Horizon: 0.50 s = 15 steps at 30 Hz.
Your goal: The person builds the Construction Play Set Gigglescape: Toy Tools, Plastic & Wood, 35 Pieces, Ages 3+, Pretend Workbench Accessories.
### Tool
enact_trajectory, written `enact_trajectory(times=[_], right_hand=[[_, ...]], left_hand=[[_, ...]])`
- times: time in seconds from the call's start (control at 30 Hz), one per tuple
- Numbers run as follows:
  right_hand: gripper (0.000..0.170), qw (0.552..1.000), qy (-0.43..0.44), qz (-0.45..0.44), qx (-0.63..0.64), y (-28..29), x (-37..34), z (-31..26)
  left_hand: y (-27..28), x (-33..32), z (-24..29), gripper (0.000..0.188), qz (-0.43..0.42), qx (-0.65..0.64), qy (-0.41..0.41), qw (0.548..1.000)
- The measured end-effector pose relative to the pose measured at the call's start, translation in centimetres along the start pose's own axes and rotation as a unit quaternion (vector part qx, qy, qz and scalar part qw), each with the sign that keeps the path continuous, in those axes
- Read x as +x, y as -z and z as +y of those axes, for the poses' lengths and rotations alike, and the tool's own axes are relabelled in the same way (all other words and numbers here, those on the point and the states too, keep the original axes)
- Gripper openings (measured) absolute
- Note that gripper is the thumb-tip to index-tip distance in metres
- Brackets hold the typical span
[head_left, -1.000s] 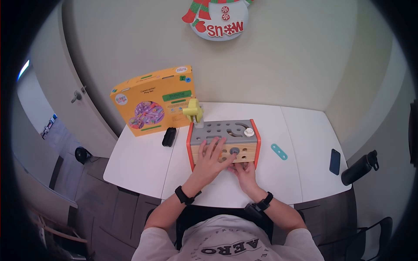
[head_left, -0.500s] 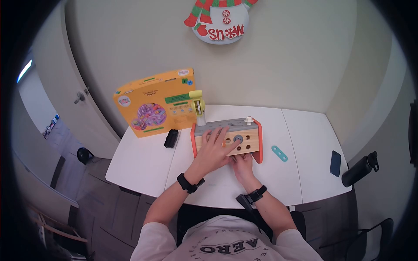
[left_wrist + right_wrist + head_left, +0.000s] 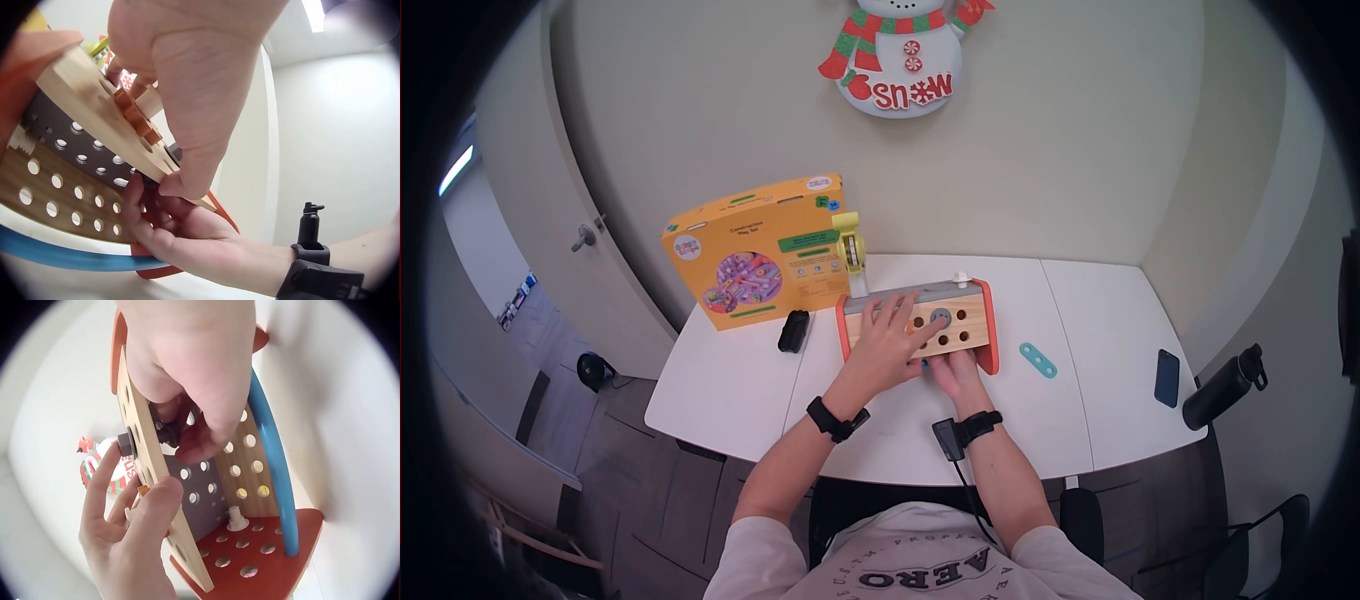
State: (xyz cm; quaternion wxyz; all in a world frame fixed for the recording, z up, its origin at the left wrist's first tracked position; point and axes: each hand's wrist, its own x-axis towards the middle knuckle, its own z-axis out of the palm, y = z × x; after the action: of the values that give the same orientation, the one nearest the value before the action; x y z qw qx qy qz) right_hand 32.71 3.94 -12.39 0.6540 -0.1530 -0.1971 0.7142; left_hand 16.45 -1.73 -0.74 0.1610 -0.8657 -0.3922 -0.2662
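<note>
A wooden toy toolbox (image 3: 978, 318) with red ends is tipped back on the table, its holed front panel (image 3: 167, 467) turned upward. My left hand (image 3: 885, 345) grips that panel, thumb at its lower edge and fingers over the outer face. One left fingertip touches the grey bolt head (image 3: 126, 444) on the outside. From below, my right hand (image 3: 960, 372) reaches inside the toolbox and pinches a dark grey nut (image 3: 167, 432) behind the panel, partly hidden by the fingers. An orange gear-like piece (image 3: 137, 119) sits on the panel beside my left hand.
Behind the toolbox stands a yellow box (image 3: 800, 225), near a yellow toy clamp (image 3: 850, 245) on the toolbox top. A black case (image 3: 793, 332) lies left; a turquoise holed strip (image 3: 1038, 360), phone (image 3: 1167, 378) and black bottle (image 3: 1225, 388) lie right. A blue bar (image 3: 275, 469) spans the toolbox.
The toolbox has tipped backward, lifting its front lower edge. My right hand has moved further under it and its wrist has turned. The left hand keeps its hold on the panel.
</note>
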Motion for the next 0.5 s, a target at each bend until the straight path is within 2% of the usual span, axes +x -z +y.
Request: enact_trajectory(times=[0.33, 0.5], right_hand=[[0.042, 0.997, -0.078, -0.028, 0.011, -0.2, 0.5, -1.1], [0.043, 0.999, -0.042, -0.004, -0.005, -1.1, 0.3, -1.2]], left_hand=[[0.0, -0.2, 0.1, 0.084, -0.002, 0.006, -0.004, 1.000], [-0.2, -0.3, 0.1, 0.083, 0.001, 0.006, -0.005, 1.000]])
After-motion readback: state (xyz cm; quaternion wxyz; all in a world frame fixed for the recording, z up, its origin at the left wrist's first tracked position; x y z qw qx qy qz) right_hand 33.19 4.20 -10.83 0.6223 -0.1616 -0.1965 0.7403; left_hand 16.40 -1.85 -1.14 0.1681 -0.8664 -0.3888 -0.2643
